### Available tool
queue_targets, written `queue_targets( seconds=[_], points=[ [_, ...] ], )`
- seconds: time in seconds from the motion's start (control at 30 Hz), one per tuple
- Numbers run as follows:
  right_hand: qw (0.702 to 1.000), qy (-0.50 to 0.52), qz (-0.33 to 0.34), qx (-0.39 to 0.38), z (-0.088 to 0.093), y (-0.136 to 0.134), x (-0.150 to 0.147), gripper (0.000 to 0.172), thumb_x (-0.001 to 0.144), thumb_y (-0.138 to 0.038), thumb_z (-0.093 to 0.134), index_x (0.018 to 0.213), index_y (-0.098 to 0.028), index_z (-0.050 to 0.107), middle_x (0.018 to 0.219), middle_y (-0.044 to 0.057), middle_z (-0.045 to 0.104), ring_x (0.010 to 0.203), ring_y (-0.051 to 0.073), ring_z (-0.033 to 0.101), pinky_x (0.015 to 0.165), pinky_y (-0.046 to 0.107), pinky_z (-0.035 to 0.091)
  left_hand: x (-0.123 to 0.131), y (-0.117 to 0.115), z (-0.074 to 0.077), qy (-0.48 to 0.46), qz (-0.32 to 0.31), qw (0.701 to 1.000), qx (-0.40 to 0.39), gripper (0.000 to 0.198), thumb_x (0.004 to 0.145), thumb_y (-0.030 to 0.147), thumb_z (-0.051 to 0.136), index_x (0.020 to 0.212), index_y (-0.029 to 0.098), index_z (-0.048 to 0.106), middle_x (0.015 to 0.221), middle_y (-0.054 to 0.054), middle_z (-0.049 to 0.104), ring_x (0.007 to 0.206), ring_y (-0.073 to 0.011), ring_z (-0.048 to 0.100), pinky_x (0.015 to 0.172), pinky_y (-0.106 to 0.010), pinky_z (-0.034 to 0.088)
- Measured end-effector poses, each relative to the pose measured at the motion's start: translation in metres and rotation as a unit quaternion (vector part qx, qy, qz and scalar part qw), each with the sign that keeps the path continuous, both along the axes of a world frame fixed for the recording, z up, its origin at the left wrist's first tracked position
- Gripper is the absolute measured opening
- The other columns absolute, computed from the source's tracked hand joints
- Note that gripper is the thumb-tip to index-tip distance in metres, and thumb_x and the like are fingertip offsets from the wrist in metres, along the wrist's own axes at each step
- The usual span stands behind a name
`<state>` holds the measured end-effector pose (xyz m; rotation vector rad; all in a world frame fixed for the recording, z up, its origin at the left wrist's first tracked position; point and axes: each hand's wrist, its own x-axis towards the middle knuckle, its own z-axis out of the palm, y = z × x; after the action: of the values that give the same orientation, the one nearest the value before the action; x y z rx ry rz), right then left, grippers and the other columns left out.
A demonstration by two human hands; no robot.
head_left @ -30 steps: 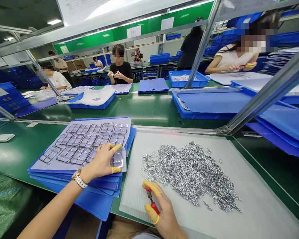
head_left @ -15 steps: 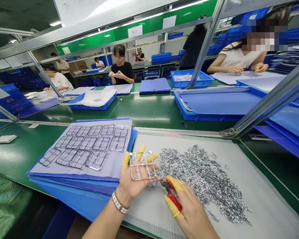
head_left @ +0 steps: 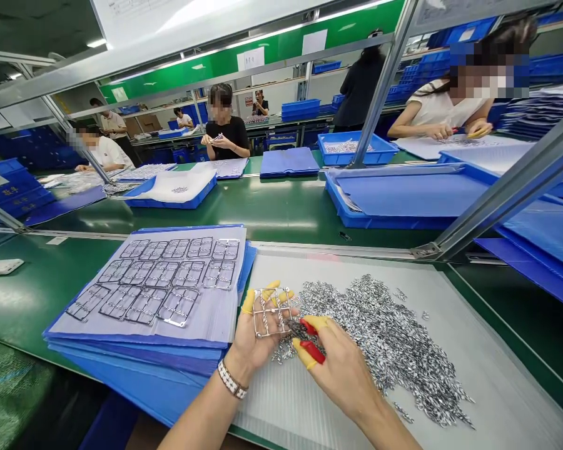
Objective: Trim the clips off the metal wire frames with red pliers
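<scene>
My left hand (head_left: 249, 334), palm up with yellow finger cots, holds a shiny square sprue frame (head_left: 272, 336) with small twisted parts inside it. The frame is tilted up toward me, its far edge against my fingertips. In my right hand (head_left: 342, 369), also wearing yellow finger cots, are red-handled cutting pliers (head_left: 313, 351). The pliers' dark jaws are at the frame's right side; whether they touch a part I cannot make out. Just beyond both hands lies a large heap of small shiny metal-looking pieces (head_left: 380, 325) on a pale sheet (head_left: 488, 375).
Left of my hands, rows of similar frames (head_left: 164, 275) lie on a white sheet over stacked blue boards (head_left: 136, 369). Blue trays (head_left: 385, 220) stand across the green bench (head_left: 263, 212). A slanted metal post (head_left: 507, 194) rises at right. Several people work beyond.
My right hand has brought the pliers up and left to the frame's edge. My left hand and the frame have shifted slightly right in view.
</scene>
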<state>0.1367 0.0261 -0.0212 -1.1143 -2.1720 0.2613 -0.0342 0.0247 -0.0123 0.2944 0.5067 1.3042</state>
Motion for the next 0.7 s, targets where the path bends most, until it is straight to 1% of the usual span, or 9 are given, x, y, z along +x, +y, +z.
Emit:
queue_targets(
  seconds=[0.07, 0.13, 0.23, 0.3, 0.37, 0.43, 0.5, 0.6, 0.7],
  points=[
    [0.999, 0.026, 0.000, 0.040, -0.007, 0.001, 0.001, 0.029, 0.082, -0.020, 0.051, 0.111, -0.021, 0.054, 0.100, 0.009, 0.062, 0.094, 0.024, 0.058, 0.082, 0.042, 0.047, -0.001, 0.001, 0.005, -0.014, 0.001, 1.000, 0.003, 0.058, 0.089, 0.055, 0.039, 0.134, 0.019, 0.046, 0.124, -0.014, 0.060, 0.095, -0.0268, 0.064, 0.079, -0.037, 0.047],
    [0.994, 0.036, 0.028, 0.098, -0.014, 0.000, 0.002, 0.040, 0.077, -0.012, 0.050, 0.116, -0.021, 0.051, 0.106, 0.010, 0.061, 0.103, 0.027, 0.056, 0.091, 0.048, 0.043, -0.001, 0.001, 0.006, -0.034, -0.024, 0.999, -0.001, 0.058, 0.090, 0.054, 0.038, 0.136, 0.018, 0.044, 0.122, -0.015, 0.061, 0.094, -0.0261, 0.064, 0.081, -0.038, 0.046],
    [0.989, 0.038, 0.058, 0.133, -0.026, -0.003, 0.001, 0.051, 0.071, -0.005, 0.048, 0.120, -0.020, 0.049, 0.104, 0.010, 0.061, 0.104, 0.027, 0.054, 0.093, 0.051, 0.042, -0.002, -0.001, 0.002, -0.055, -0.059, 0.997, -0.007, 0.063, 0.090, 0.057, 0.036, 0.139, 0.019, 0.039, 0.122, -0.016, 0.060, 0.095, -0.0267, 0.064, 0.082, -0.039, 0.046],
    [0.989, 0.041, 0.049, 0.132, -0.031, -0.002, 0.000, 0.052, 0.071, -0.004, 0.048, 0.121, -0.018, 0.048, 0.101, 0.010, 0.060, 0.101, 0.026, 0.055, 0.092, 0.051, 0.044, -0.002, -0.003, -0.001, -0.061, -0.075, 0.995, -0.006, 0.066, 0.089, 0.059, 0.035, 0.141, 0.019, 0.036, 0.123, -0.017, 0.059, 0.094, -0.0264, 0.064, 0.080, -0.038, 0.047],
    [0.990, 0.044, 0.040, 0.128, -0.034, 0.000, -0.001, 0.050, 0.073, -0.004, 0.047, 0.120, -0.018, 0.048, 0.099, 0.009, 0.060, 0.098, 0.025, 0.056, 0.092, 0.050, 0.045, -0.002, -0.004, -0.004, -0.058, -0.094, 0.994, -0.008, 0.064, 0.090, 0.056, 0.035, 0.142, 0.019, 0.034, 0.122, -0.016, 0.060, 0.090, -0.0248, 0.065, 0.072, -0.035, 0.049],
    [0.991, 0.041, 0.042, 0.124, -0.035, 0.004, -0.002, 0.048, 0.074, -0.004, 0.046, 0.120, -0.018, 0.049, 0.098, 0.009, 0.061, 0.097, 0.024, 0.056, 0.091, 0.048, 0.046, -0.001, -0.005, -0.006, -0.058, -0.115, 0.992, -0.013, 0.059, 0.092, 0.052, 0.035, 0.143, 0.022, 0.034, 0.118, -0.013, 0.063, 0.084, -0.0239, 0.066, 0.066, -0.035, 0.050],
    [0.991, 0.031, 0.045, 0.121, -0.034, 0.006, -0.002, 0.048, 0.074, -0.004, 0.047, 0.120, -0.018, 0.049, 0.099, 0.009, 0.062, 0.097, 0.025, 0.056, 0.090, 0.047, 0.046, 0.000, -0.006, -0.009, -0.069, -0.140, 0.987, -0.026, 0.059, 0.091, 0.053, 0.036, 0.143, 0.025, 0.034, 0.110, -0.010, 0.067, 0.080, -0.0246, 0.066, 0.068, -0.039, 0.050],
    [0.991, 0.015, 0.043, 0.123, -0.031, 0.006, -0.002, 0.045, 0.075, -0.008, 0.050, 0.119, -0.020, 0.050, 0.098, 0.009, 0.063, 0.094, 0.025, 0.057, 0.086, 0.045, 0.046, 0.004, -0.006, -0.013, -0.078, -0.170, 0.980, -0.068, 0.062, 0.089, 0.058, 0.039, 0.142, 0.028, 0.035, 0.101, -0.009, 0.069, 0.082, -0.0264, 0.065, 0.073, -0.046, 0.049],
    [0.992, 0.002, 0.026, 0.122, -0.025, 0.005, 0.000, 0.039, 0.078, -0.013, 0.052, 0.118, -0.019, 0.051, 0.098, 0.009, 0.063, 0.092, 0.024, 0.056, 0.084, 0.043, 0.045, 0.004, -0.005, -0.014, -0.064, -0.158, 0.981, -0.094, 0.060, 0.088, 0.055, 0.042, 0.142, 0.029, 0.035, 0.095, -0.007, 0.071, 0.074, -0.0240, 0.066, 0.072, -0.045, 0.049]
  ],
)
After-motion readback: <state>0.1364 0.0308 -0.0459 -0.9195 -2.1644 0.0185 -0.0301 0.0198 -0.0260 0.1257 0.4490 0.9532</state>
